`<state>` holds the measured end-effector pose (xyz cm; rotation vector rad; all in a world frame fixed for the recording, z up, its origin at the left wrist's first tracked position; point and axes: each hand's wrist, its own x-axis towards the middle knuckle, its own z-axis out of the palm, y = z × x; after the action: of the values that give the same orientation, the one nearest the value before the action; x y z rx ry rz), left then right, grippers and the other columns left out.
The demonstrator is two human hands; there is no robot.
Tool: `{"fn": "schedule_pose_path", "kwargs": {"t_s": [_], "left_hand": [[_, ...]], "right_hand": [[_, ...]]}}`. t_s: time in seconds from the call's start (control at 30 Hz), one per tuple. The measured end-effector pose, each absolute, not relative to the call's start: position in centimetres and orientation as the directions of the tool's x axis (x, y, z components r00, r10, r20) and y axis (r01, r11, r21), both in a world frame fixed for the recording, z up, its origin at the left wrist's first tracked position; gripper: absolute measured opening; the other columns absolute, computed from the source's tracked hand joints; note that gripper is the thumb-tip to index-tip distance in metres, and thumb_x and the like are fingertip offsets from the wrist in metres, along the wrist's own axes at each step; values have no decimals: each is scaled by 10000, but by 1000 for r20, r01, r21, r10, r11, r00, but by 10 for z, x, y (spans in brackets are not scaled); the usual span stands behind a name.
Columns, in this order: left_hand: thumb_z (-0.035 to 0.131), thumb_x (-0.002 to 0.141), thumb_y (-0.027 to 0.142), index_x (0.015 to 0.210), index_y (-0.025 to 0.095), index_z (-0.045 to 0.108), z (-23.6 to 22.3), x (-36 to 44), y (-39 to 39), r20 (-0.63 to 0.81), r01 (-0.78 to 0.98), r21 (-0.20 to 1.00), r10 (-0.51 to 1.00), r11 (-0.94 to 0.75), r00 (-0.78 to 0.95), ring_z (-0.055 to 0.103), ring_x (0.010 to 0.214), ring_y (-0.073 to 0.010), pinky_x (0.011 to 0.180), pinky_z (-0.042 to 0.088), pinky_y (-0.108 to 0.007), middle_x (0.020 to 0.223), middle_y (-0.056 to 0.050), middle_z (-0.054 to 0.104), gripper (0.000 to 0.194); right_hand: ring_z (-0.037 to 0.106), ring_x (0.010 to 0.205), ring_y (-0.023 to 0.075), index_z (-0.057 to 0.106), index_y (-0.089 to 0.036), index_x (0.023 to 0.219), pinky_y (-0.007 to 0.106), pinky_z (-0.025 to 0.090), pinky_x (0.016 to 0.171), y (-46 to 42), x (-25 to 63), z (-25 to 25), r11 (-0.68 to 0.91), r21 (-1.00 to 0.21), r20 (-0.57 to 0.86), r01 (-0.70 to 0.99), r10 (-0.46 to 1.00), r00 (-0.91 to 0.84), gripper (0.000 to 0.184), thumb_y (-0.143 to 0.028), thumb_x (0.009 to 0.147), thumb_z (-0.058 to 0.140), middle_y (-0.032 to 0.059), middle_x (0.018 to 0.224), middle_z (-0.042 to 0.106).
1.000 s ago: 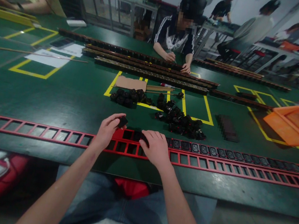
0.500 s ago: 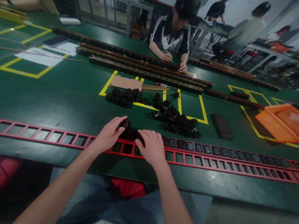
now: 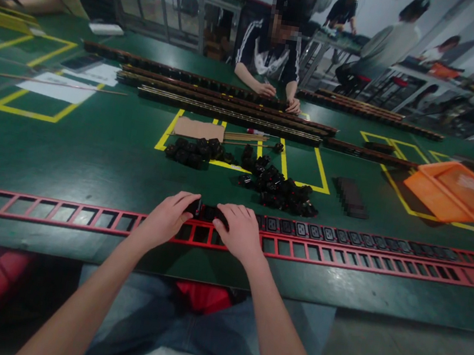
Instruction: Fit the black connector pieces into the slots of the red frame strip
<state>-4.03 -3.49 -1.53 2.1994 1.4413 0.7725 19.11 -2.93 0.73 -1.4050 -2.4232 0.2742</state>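
My left hand (image 3: 167,217) pinches a black socket module (image 3: 194,207) between thumb and fingers, over the far side of a red slotted frame (image 3: 91,227). Close beside it, my right hand (image 3: 240,229) is curled over the same far row, thumb and fingers around another black module (image 3: 222,218) whose underside is hidden. Between the hands, a dark module (image 3: 209,213) shows in the row. Right of my right hand, a line of black sockets (image 3: 329,234) fills the far row. The near row of the frame has open slots.
Loose black modules (image 3: 276,183) lie heaped beyond the frame, with a cardboard piece (image 3: 198,129) behind them. An orange bin (image 3: 453,192) stands at right. Long dark strips (image 3: 229,111) cross the table, where a co-worker's hands (image 3: 292,105) are busy.
My left hand has lowered slightly, bringing the module down to the far row of the frame. My right hand stays in nearly the same place.
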Motion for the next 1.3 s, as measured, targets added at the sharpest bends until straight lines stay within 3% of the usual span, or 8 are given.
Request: {"fn": "schedule_pose_path", "kwargs": {"t_s": [0.47, 0.73, 0.93, 1.3], "left_hand": [[493, 917, 158, 1351, 173, 499, -11, -46, -37, 195, 720, 510, 878, -471, 436, 564, 1155, -242, 1031, 484, -437, 1244, -115, 595, 434], [413, 942, 141, 1385, 174, 457, -10, -34, -45, 195, 805, 376, 889, -458, 414, 526, 1245, -254, 1138, 374, -497, 1322, -125, 570, 446], [387, 953, 139, 1371, 122, 471, -12, -33, -45, 192, 828, 321, 888, -460, 418, 534, 1228, -272, 1130, 372, -498, 1342, -147, 566, 427], [544, 892, 146, 1271, 142, 568, -2, -33, -37, 121, 817, 433, 923, -381, 366, 579, 1182, -260, 1065, 439, -441, 1272, -115, 650, 380]], "right_hand": [[554, 1136, 240, 603, -215, 1272, 393, 373, 984, -29, 191, 7, 501, -329, 187, 800, 865, -465, 346, -357, 961, 548, 66, 1247, 664], [556, 1122, 242, 607, -214, 1269, 393, 375, 969, -29, 191, 7, 498, -326, 187, 804, 867, -461, 347, -363, 961, 550, 71, 1236, 668], [553, 1127, 244, 606, -211, 1272, 399, 374, 973, -29, 191, 8, 500, -330, 192, 801, 866, -462, 347, -361, 968, 535, 74, 1238, 666], [550, 1147, 247, 599, -214, 1286, 406, 375, 982, -28, 191, 8, 495, -324, 171, 806, 869, -465, 362, -370, 966, 534, 84, 1252, 660]]}}
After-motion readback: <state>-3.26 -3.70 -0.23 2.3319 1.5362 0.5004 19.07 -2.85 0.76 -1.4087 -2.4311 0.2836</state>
